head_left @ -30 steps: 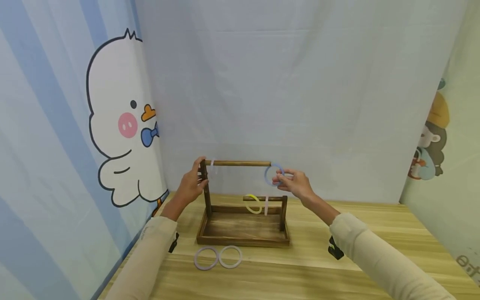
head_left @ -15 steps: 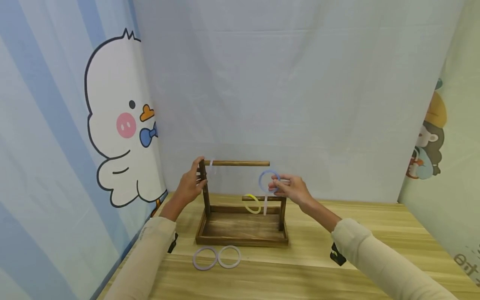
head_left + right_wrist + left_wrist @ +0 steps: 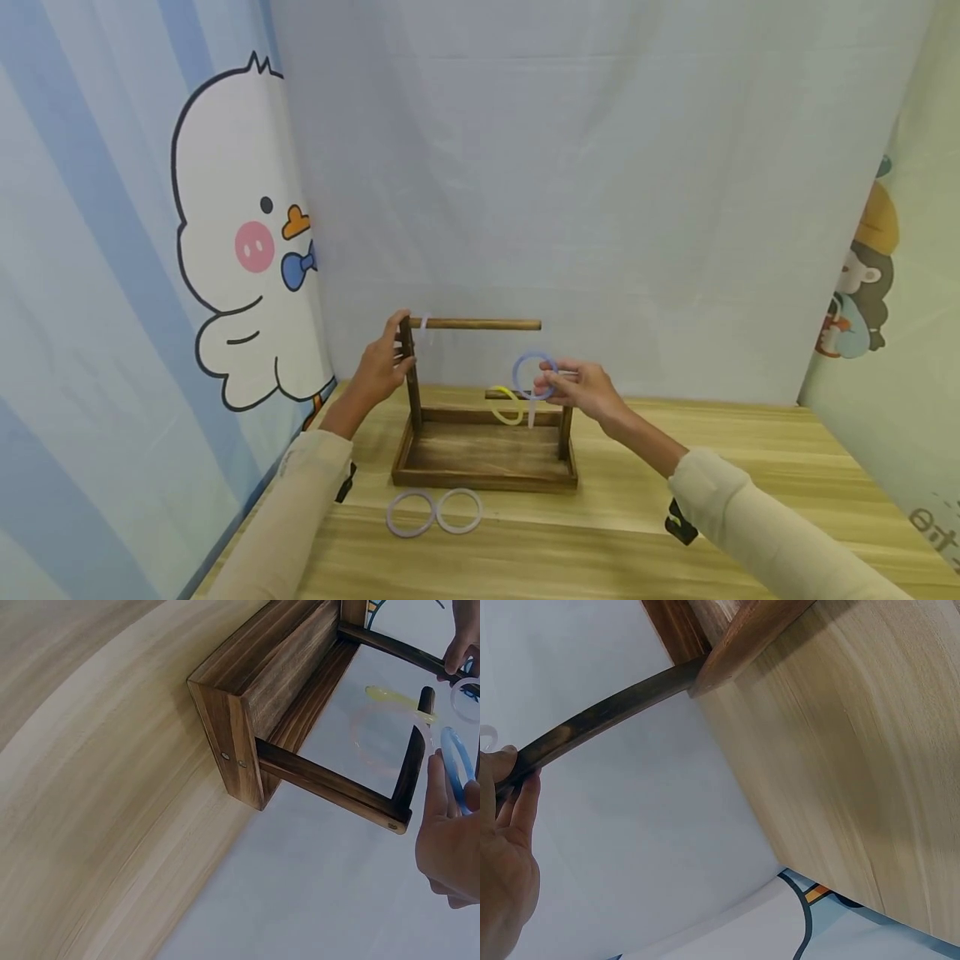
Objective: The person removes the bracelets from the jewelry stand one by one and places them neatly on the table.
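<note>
Blue ring (image 3: 451, 765), slim, round, pinched in right fingers (image 3: 436, 784)

The right hand (image 3: 588, 389) has lowered the blue ring (image 3: 515, 373) toward the lower bar (image 3: 504, 395).

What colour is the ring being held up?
Blue; the held ring shows best in the right wrist view.

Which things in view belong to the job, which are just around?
Job, likely:
blue ring, in the right hand
wooden rack, gripped by the left hand
yellow ring, pink ring, pale ring, on its bars
purple ring, white ring, on the table

Just around:
duck print
grey backdrop
</note>
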A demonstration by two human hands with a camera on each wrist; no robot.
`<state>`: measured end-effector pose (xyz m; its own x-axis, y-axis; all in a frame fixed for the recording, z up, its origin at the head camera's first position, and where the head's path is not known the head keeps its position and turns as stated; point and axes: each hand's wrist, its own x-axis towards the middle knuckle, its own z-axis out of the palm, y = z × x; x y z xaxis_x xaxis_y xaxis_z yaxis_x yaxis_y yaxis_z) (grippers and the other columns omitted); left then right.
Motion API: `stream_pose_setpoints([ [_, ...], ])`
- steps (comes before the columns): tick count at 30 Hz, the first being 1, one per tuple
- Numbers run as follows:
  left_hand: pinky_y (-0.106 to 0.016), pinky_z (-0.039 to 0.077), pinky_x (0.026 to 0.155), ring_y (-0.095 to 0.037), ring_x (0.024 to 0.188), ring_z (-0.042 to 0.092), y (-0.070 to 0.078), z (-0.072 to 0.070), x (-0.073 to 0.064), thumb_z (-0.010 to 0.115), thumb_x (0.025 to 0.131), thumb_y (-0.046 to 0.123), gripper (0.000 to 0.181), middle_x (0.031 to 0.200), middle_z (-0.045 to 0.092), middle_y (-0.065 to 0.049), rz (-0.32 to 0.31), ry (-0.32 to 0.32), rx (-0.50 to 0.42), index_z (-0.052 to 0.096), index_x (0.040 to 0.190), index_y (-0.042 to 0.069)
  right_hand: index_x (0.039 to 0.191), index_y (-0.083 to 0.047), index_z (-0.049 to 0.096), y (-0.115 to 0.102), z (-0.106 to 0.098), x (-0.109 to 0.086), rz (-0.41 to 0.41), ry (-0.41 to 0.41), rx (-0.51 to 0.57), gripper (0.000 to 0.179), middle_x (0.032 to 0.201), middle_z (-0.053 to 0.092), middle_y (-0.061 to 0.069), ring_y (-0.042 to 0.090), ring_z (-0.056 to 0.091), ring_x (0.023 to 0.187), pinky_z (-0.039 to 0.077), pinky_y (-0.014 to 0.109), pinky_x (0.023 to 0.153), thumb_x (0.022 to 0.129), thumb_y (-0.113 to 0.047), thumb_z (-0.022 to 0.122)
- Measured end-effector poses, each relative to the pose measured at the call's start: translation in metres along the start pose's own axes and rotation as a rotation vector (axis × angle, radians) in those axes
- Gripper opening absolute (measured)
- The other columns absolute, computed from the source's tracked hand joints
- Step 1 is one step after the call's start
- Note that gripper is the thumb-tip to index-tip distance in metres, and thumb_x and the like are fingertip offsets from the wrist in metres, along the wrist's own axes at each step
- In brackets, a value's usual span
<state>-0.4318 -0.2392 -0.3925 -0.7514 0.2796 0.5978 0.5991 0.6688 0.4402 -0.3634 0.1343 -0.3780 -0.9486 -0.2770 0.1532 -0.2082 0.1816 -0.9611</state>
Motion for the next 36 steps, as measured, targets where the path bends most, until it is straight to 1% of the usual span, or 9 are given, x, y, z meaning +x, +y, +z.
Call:
stream_pose_setpoints([
  [4,-0.047,0.063,0.09,-0.045,0.108,0.071,0.0,0.0,0.0,0.072,0.093,-0.009,0.085,0.123,0.061,-0.032,0.004,-0.004,0.001,0.023,0.159,0.011,0.141,0.012,0.055,0.0,0.004,-0.007,-0.018,-0.035,-0.008,0.039,0.117,0.074,0.024,0.029,0.074,0.107,0.061,0.039,0.095,0.109,-0.01,0.055],
  [9,-0.048,0.064,0.089,-0.046,0.107,0.071,0.001,0.0,0.001,0.072,0.093,-0.009,0.084,0.122,0.062,-0.032,0.003,-0.006,0.003,0.023,0.159,0.011,0.141,0.016,0.051,0.003,0.01,-0.014,-0.039,-0.094,0.016,0.039,0.118,0.072,0.027,0.032,0.074,0.108,0.062,0.035,0.093,0.109,-0.005,0.053],
  [16,-0.047,0.064,0.09,-0.046,0.107,0.071,0.0,0.0,0.002,0.073,0.092,-0.01,0.085,0.122,0.062,-0.032,0.002,0.0,-0.007,0.024,0.159,0.012,0.138,0.017,0.053,0.01,0.02,-0.021,-0.038,-0.138,0.03,0.038,0.118,0.072,0.028,0.035,0.073,0.108,0.063,0.034,0.092,0.109,-0.006,0.054],
  [20,-0.047,0.064,0.089,-0.046,0.106,0.071,-0.001,0.001,0.003,0.073,0.092,-0.01,0.085,0.121,0.062,-0.032,0.004,0.002,-0.009,0.024,0.159,0.012,0.139,0.016,0.053,0.015,0.024,-0.024,-0.043,-0.167,0.008,0.039,0.116,0.072,0.028,0.035,0.074,0.106,0.062,0.039,0.093,0.109,-0.008,0.055],
  [23,-0.046,0.064,0.09,-0.045,0.107,0.071,-0.001,0.002,0.004,0.072,0.092,-0.01,0.085,0.122,0.062,-0.031,0.004,0.001,-0.008,0.024,0.159,0.011,0.139,0.016,0.053,0.019,0.027,-0.028,-0.031,-0.183,0.001,0.039,0.115,0.073,0.027,0.035,0.074,0.106,0.061,0.044,0.094,0.108,-0.008,0.056],
  [26,-0.047,0.064,0.089,-0.045,0.106,0.071,-0.001,0.002,0.004,0.073,0.092,-0.009,0.085,0.121,0.062,-0.031,0.006,0.0,-0.006,0.024,0.159,0.01,0.138,0.016,0.053,0.023,0.032,-0.032,-0.017,-0.195,-0.002,0.039,0.116,0.073,0.026,0.034,0.074,0.106,0.061,0.046,0.095,0.108,-0.009,0.057],
  [32,-0.047,0.064,0.089,-0.045,0.107,0.071,0.0,0.001,0.003,0.073,0.092,-0.009,0.085,0.121,0.062,-0.032,0.002,0.001,0.003,0.024,0.159,0.011,0.136,0.018,0.053,0.037,0.043,-0.039,0.016,-0.232,0.033,0.039,0.116,0.073,0.027,0.034,0.074,0.107,0.058,0.053,0.099,0.108,-0.008,0.056],
  [34,-0.047,0.063,0.089,-0.045,0.107,0.071,0.001,0.001,0.002,0.073,0.092,-0.01,0.085,0.121,0.062,-0.032,0.001,-0.001,0.004,0.024,0.158,0.009,0.136,0.017,0.055,0.042,0.046,-0.042,0.029,-0.24,0.051,0.038,0.115,0.073,0.027,0.034,0.074,0.106,0.057,0.053,0.099,0.108,-0.009,0.057],
  [36,-0.047,0.063,0.09,-0.045,0.107,0.071,0.001,0.001,0.001,0.073,0.092,-0.009,0.085,0.121,0.062,-0.031,-0.003,-0.005,0.002,0.024,0.159,0.009,0.135,0.016,0.056,0.047,0.049,-0.045,0.034,-0.246,0.056,0.037,0.114,0.073,0.026,0.034,0.074,0.106,0.059,0.05,0.097,0.108,-0.009,0.057],
])
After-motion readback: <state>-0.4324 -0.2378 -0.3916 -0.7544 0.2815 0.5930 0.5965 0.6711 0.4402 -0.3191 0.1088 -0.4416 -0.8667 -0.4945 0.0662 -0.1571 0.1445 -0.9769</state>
